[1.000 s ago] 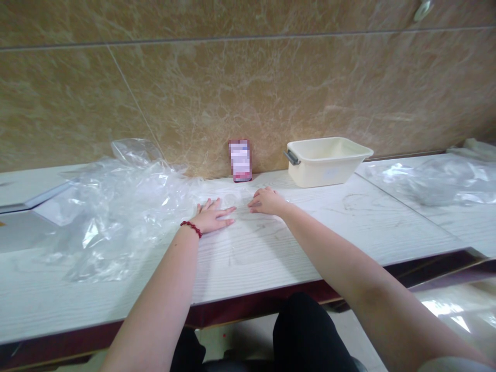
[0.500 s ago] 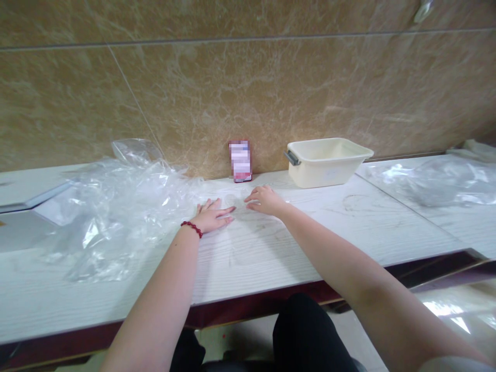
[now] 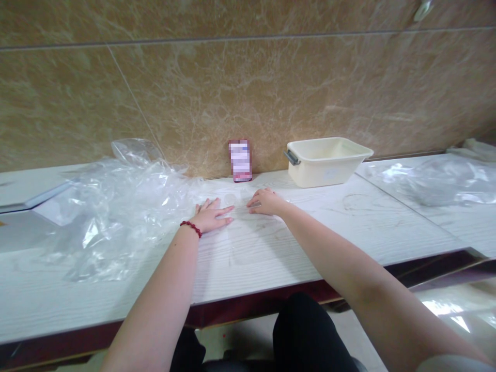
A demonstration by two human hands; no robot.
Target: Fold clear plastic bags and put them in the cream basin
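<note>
My left hand [image 3: 211, 217], with a red bead bracelet at its wrist, lies flat on the white wood-grain table [image 3: 271, 258], fingers spread. Just right of it, my right hand [image 3: 265, 201] rests low over the table with its fingers bent; what lies under the fingertips is too faint to make out. Between the hands is a small, clear round shape [image 3: 230, 199], hard to see against the tabletop. A heap of clear plastic bags [image 3: 127, 206] lies left of my left hand. Behind the hands a phone [image 3: 241, 161] with a blurred screen leans on the wall.
A cream plastic bin [image 3: 325, 170] with a grey handle stands at the wall, right of the phone. More clear plastic [image 3: 442, 181] lies at the far right. At the left is a white box [image 3: 27, 222]. The marble-patterned wall [image 3: 240, 88] borders the table's back.
My right hand has shifted slightly to the right, and its fingers are bent a little more. My left hand has hardly moved.
</note>
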